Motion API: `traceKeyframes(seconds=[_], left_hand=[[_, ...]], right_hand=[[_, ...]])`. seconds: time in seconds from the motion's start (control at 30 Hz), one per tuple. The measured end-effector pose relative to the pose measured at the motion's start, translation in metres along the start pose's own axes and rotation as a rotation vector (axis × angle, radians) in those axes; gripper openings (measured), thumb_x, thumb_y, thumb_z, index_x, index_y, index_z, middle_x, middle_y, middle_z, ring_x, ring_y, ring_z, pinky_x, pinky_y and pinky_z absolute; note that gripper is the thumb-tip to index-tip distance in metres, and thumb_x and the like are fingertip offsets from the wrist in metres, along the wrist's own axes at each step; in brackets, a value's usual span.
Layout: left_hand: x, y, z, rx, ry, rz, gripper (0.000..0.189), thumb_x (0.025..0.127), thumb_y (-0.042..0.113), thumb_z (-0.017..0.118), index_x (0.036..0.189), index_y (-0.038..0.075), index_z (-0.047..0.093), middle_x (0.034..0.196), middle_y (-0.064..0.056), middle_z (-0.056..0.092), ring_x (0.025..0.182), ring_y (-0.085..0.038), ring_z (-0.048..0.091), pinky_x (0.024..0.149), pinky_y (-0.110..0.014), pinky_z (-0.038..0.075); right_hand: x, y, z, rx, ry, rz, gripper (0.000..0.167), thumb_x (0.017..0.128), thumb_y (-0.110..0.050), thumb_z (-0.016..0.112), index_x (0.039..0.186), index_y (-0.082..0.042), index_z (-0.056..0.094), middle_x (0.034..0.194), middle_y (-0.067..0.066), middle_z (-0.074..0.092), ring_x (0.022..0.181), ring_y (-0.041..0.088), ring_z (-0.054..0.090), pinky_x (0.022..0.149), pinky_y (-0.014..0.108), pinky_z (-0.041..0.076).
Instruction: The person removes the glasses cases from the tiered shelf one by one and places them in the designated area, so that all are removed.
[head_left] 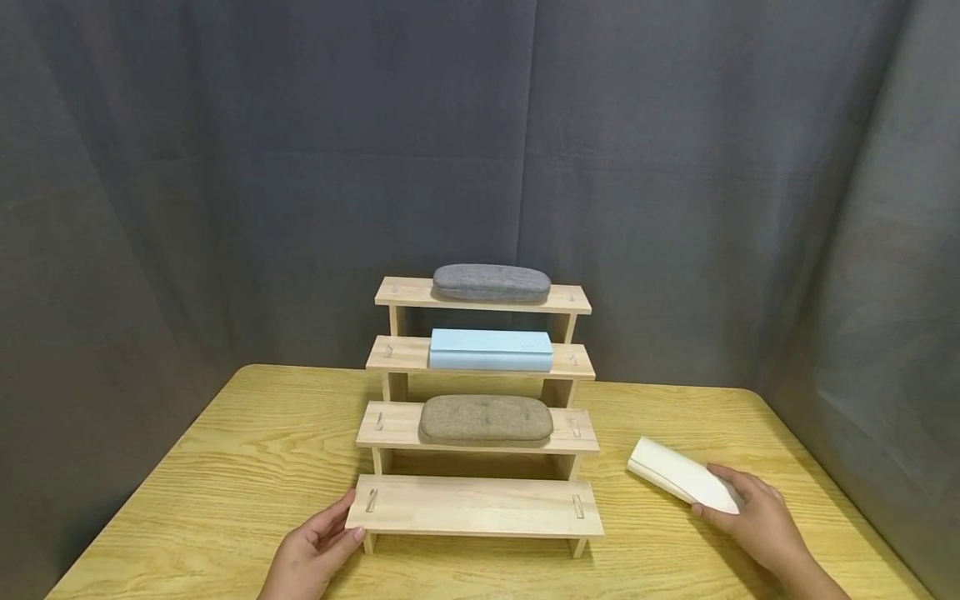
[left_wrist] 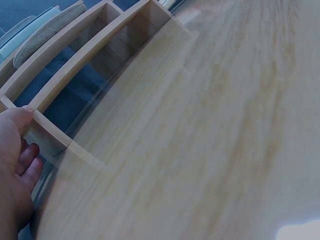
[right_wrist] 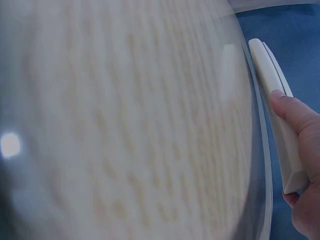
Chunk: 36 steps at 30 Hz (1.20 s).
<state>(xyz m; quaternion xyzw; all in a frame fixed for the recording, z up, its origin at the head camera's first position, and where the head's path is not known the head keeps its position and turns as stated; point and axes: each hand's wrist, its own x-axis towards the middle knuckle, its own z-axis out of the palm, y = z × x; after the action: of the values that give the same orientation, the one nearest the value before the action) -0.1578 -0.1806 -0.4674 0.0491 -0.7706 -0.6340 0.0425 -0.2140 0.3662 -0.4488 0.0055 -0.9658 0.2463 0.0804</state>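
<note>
Right hand (head_left: 757,523) pinches the near end of a white case (head_left: 678,473), with the thumb on one side and fingers on the other. The case is narrow, so a hand can get round it easily, and most of its length sticks out past the fingers. It slants over the right part of the table (head_left: 247,450), well apart from the wooden stand (head_left: 405,423). I cannot tell if it touches the table or is a bit above it.

Left hand (head_left: 311,548) grips the front left corner of the lowest step (head_left: 476,504), with its thumb at the front corner and a finger along the end. I think this helps keep the stand from sliding or tipping.

The stand is like little stairs. Each lower step comes out further to the front, so no case hides the one behind it. A gray case (head_left: 491,282) lies on the top step, a light blue case (head_left: 491,350) on the next one down, and a brown case (head_left: 487,418) on the one under that. All three lie longways along their steps, likely because the boards are long but not deep.
</note>
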Motion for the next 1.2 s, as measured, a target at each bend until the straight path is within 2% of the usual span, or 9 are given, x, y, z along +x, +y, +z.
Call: traceKeyframes(seconds=[0.2, 0.37, 0.53, 0.87, 1.2], left_hand=[[0.000, 0.000, 0.000, -0.011, 0.003, -0.003, 0.055, 0.089, 0.010, 0.071, 0.139, -0.002, 0.052, 0.144, -0.017, 0.051, 0.103, 0.004, 0.061, 0.090, -0.020, 0.054], [0.000, 0.000, 0.001, 0.000, 0.010, -0.010, 0.054, 0.089, 0.010, 0.071, 0.139, -0.002, 0.052, 0.144, -0.016, 0.052, 0.112, -0.011, 0.063, 0.090, -0.021, 0.055], [0.001, 0.000, 0.001, 0.000, 0.006, -0.021, 0.055, 0.090, 0.011, 0.071, 0.140, -0.001, 0.052, 0.144, -0.016, 0.051, 0.119, -0.023, 0.062, 0.091, -0.023, 0.055], [0.001, 0.001, 0.001, 0.011, 0.010, -0.025, 0.055, 0.090, 0.012, 0.071, 0.139, -0.001, 0.052, 0.144, -0.016, 0.051, 0.119, -0.026, 0.062, 0.091, -0.024, 0.056], [0.000, 0.001, 0.001, 0.011, 0.010, -0.019, 0.055, 0.090, 0.012, 0.071, 0.139, -0.001, 0.052, 0.144, -0.016, 0.052, 0.118, -0.026, 0.062, 0.091, -0.025, 0.056]], right_hand=[[0.003, 0.004, 0.006, -0.014, 0.018, -0.028, 0.082, 0.078, -0.049, 0.079, 0.138, -0.002, 0.051, 0.138, 0.036, 0.048, 0.118, 0.053, 0.043, 0.086, 0.064, 0.043], [0.005, 0.007, 0.008, -0.021, 0.039, -0.056, 0.080, 0.076, -0.047, 0.081, 0.137, -0.002, 0.053, 0.136, 0.035, 0.050, 0.118, 0.056, 0.044, 0.088, 0.067, 0.042], [0.009, 0.010, 0.009, -0.011, 0.027, -0.050, 0.083, 0.074, -0.046, 0.083, 0.137, -0.002, 0.053, 0.137, 0.036, 0.048, 0.118, 0.057, 0.043, 0.088, 0.067, 0.042], [0.012, 0.016, 0.011, 0.002, 0.016, -0.053, 0.085, 0.071, -0.043, 0.086, 0.136, 0.000, 0.053, 0.137, 0.037, 0.048, 0.117, 0.058, 0.045, 0.088, 0.065, 0.044], [0.011, 0.013, 0.010, 0.010, -0.001, -0.041, 0.084, 0.073, -0.041, 0.085, 0.138, 0.000, 0.051, 0.137, 0.038, 0.047, 0.119, 0.057, 0.045, 0.088, 0.064, 0.045]])
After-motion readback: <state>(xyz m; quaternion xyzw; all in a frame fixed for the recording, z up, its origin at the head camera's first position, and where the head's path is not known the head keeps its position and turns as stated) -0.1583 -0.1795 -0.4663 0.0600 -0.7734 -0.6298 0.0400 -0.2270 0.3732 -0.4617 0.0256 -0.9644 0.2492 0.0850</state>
